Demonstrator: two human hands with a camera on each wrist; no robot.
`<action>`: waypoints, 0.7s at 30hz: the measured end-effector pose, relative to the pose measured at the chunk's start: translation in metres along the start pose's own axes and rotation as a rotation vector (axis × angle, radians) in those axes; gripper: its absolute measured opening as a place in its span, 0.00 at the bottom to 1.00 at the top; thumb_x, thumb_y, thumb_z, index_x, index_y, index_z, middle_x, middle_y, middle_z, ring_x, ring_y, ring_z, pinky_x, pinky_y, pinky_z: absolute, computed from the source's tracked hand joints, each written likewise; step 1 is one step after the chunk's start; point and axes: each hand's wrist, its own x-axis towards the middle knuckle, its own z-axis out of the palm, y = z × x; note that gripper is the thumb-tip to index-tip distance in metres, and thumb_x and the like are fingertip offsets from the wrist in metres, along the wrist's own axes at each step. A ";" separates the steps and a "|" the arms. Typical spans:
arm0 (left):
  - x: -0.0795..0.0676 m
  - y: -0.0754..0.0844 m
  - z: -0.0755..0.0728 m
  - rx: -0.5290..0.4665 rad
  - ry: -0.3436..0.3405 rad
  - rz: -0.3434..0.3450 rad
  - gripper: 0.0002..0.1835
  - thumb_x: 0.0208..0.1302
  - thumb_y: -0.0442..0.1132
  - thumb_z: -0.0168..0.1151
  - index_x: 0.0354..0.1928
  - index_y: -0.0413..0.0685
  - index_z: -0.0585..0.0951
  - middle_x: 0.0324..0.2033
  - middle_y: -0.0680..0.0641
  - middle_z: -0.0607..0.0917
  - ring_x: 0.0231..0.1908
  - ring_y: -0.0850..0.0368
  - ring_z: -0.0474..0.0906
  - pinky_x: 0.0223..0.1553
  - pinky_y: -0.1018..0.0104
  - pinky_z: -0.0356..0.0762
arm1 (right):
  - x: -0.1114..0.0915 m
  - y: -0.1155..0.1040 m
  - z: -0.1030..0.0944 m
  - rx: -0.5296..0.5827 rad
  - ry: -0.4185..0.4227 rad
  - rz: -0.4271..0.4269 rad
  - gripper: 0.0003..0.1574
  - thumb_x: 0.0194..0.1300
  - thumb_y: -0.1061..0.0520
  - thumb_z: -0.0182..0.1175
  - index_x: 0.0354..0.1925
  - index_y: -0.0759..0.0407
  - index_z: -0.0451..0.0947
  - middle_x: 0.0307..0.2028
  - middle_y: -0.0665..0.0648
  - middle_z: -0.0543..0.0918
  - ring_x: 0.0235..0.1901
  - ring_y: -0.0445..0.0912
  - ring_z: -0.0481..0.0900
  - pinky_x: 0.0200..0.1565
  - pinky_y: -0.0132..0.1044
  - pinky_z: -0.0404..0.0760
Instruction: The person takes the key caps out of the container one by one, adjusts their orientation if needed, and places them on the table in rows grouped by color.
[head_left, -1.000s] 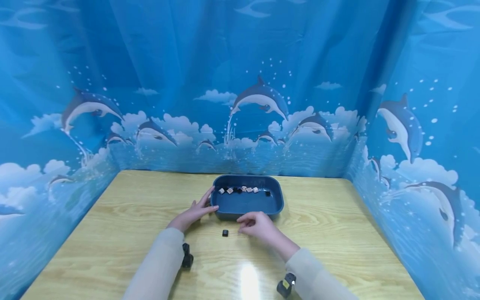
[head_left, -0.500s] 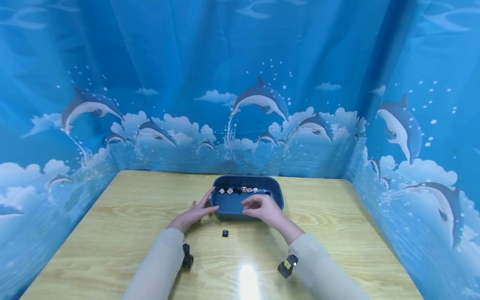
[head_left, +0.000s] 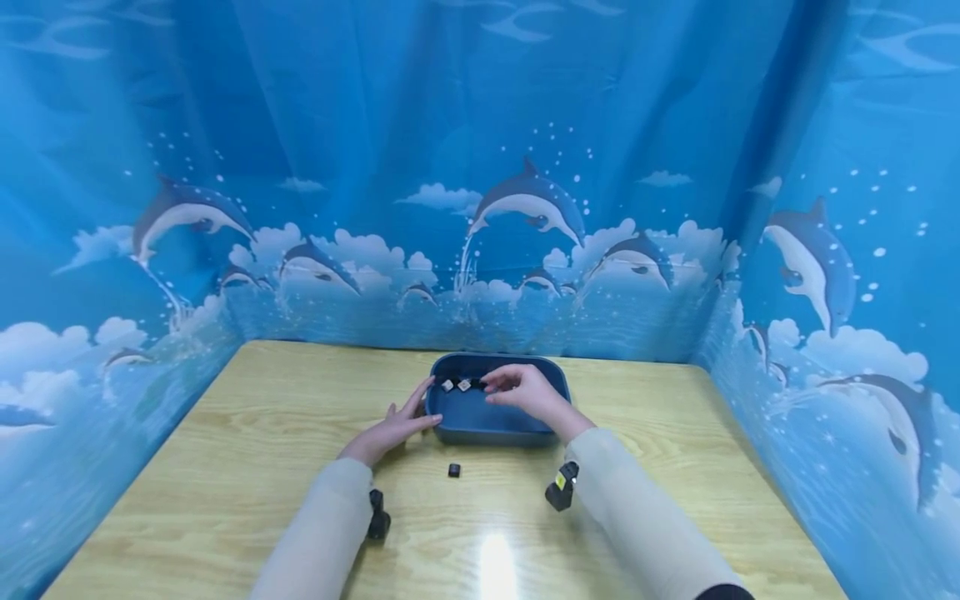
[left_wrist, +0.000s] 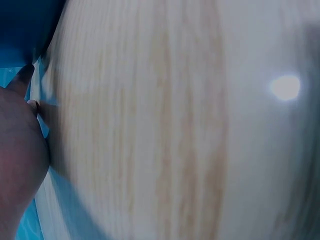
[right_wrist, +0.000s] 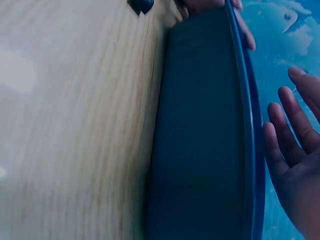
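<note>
My left hand (head_left: 396, 431) rests against the left end of a dark blue tray (head_left: 487, 435), fingers straight along its side and thumb at the front-left corner. My right hand (head_left: 527, 391) is over the tray, bent fingertips near small black and white cubes. In the right wrist view, the fingers (right_wrist: 290, 120) of that hand are loosely spread above the rim, and the thumb is hidden. I cannot tell whether a cube is between its fingertips. A white cube (head_left: 464, 385) shows left of the right hand, which covers others. One black cube (head_left: 453, 470) lies on the table before the tray.
The wooden table (head_left: 300, 400) meets a blue dolphin-print curtain (head_left: 360, 208) at the back and sides. Small black cameras sit at both wrists, the left one (head_left: 378, 518) low over the table. Light glares off the table's front middle.
My right hand has moved from the table in front of the tray up and over it, now covering the right part of the row of cubes. The left hand stays in place.
</note>
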 end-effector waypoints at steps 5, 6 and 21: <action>0.001 -0.002 0.000 -0.007 0.008 -0.005 0.45 0.69 0.56 0.58 0.77 0.70 0.41 0.75 0.40 0.47 0.73 0.36 0.38 0.62 0.32 0.14 | 0.014 0.006 -0.005 -0.030 -0.004 0.028 0.19 0.63 0.64 0.65 0.54 0.65 0.80 0.47 0.60 0.84 0.42 0.47 0.81 0.46 0.47 0.82; 0.001 -0.002 0.001 -0.007 0.008 -0.005 0.45 0.68 0.56 0.58 0.77 0.71 0.41 0.75 0.40 0.48 0.73 0.36 0.38 0.62 0.32 0.14 | 0.016 0.008 -0.005 -0.030 -0.005 0.038 0.19 0.64 0.65 0.64 0.54 0.66 0.80 0.47 0.61 0.84 0.42 0.47 0.81 0.46 0.47 0.82; -0.002 -0.002 0.001 -0.050 0.028 -0.028 0.45 0.67 0.56 0.60 0.77 0.75 0.44 0.75 0.38 0.50 0.73 0.36 0.28 0.63 0.30 0.18 | 0.038 0.026 -0.008 -0.045 -0.019 0.185 0.20 0.65 0.64 0.63 0.55 0.66 0.80 0.49 0.61 0.84 0.44 0.48 0.83 0.47 0.46 0.82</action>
